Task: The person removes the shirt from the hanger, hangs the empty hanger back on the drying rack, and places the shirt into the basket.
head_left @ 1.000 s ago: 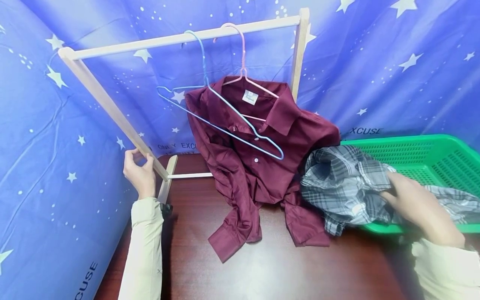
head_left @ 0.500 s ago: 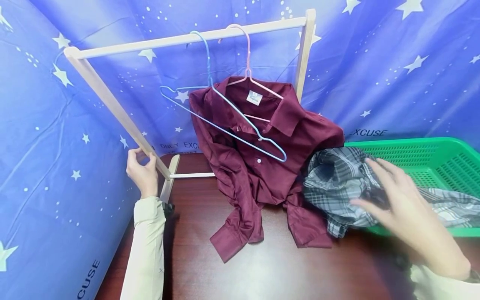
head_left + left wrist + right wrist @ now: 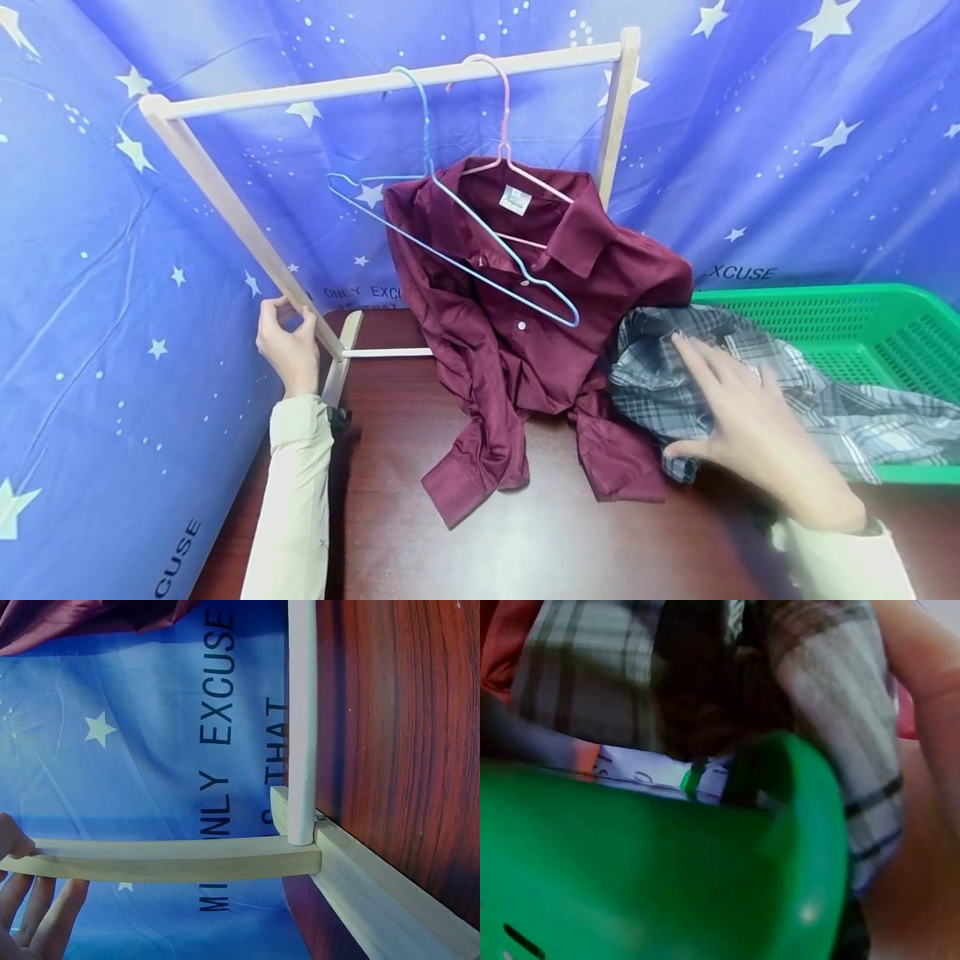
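Observation:
My left hand (image 3: 291, 346) pinches the left post of a wooden clothes rack (image 3: 225, 200); the thumb and fingers (image 3: 54, 919) show on either side of it in the left wrist view. On the right, my blurred right hand (image 3: 750, 429) lies over a grey plaid shirt (image 3: 637, 375), fingers spread and fairly straight. That shirt is bunched over the near left edge of a green basket (image 3: 840, 298). A maroon shirt (image 3: 555, 350) hangs on a pink hanger (image 3: 506, 125). In front of it is a bare blue hanger (image 3: 427, 133) on the same bar.
The maroon sleeves droop onto a dark red-brown table (image 3: 570, 558). Behind and to the left hangs a blue curtain (image 3: 82, 250) with white stars. A white lower rod (image 3: 386, 353) joins the rack near the tabletop.
My right hand has loosened from the plaid shirt and shifted left across it, fingers spreading. More of the shirt now shows across the basket's near side. My left hand keeps its place on the post.

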Tool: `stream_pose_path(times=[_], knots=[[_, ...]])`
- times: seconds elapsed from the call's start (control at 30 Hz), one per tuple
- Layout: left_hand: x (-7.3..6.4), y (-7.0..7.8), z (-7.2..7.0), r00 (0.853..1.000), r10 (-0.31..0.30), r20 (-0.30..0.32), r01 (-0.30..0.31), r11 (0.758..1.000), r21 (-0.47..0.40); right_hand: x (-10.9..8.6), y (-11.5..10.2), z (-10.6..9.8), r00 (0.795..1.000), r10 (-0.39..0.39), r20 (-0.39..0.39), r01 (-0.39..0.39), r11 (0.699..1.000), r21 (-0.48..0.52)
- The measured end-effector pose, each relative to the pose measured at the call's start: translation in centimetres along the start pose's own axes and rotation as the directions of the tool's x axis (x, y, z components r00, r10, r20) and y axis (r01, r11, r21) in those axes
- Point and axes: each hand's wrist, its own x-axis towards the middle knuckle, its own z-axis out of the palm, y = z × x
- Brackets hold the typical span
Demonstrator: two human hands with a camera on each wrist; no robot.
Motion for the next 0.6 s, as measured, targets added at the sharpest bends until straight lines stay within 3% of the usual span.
stream_pose_path(times=[0.3,0.6], knots=[[-0.02,0.06,0.01,1.000,0.005,-0.001,-0.005,1.000,0.011,-0.08,0.18,0.38,0.992,-0.117,-0.047,0.111,0.988,-0.111],[-0.04,0.10,0.03,1.000,0.011,-0.005,-0.011,1.000,-0.003,0.17,0.02,0.46,0.978,-0.173,-0.112,0.162,0.981,-0.106]])
